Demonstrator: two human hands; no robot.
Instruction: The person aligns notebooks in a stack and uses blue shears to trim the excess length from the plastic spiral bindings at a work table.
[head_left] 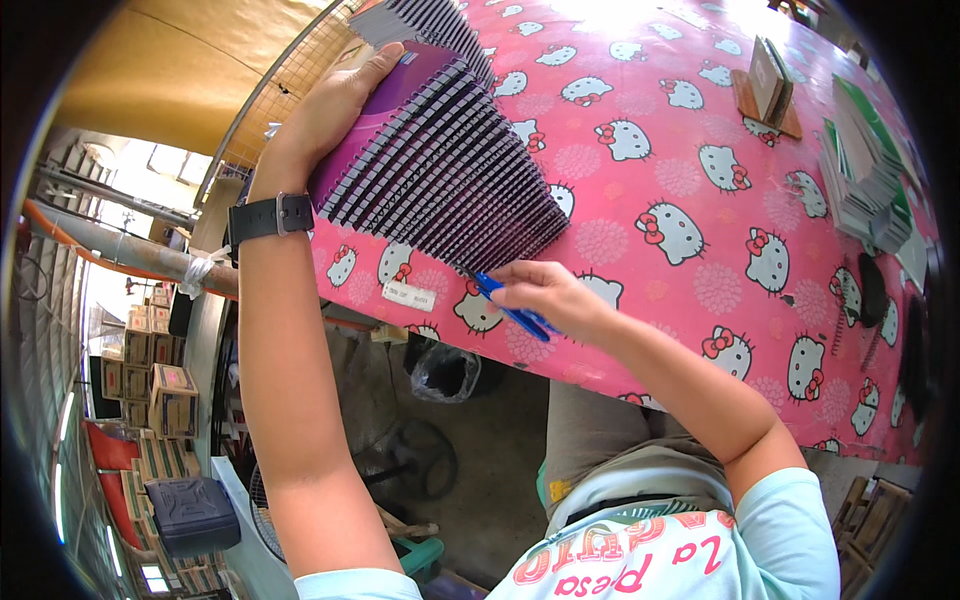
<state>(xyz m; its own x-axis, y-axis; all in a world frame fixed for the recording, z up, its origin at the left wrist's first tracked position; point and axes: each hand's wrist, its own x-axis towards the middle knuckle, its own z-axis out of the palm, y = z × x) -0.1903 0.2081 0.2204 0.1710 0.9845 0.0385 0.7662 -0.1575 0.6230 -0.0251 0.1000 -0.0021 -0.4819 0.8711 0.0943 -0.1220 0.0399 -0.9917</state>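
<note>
A stack of spiral-bound notebooks [450,165] with purple covers and black coils lies at the near left edge of the table. My left hand [335,108] grips the stack's far-left side, its thumb resting on the top purple cover. At the stack's near corner, my right hand [560,292] is closed around blue-handled pliers [527,320]. The tool's dark jaws meet the coil ends there; their exact bite is too small to make out. A small white printed strip [408,296] lies on the table just left of the pliers.
More spiral-bound notebooks [445,30] sit beyond the stack, by a wire rack [260,110]. On the pink patterned tablecloth [640,300], a wooden holder [770,95], green-and-white booklets [865,180] and loose coils [838,328] lie to the right. Below the table edge is a bag-lined bin [443,372].
</note>
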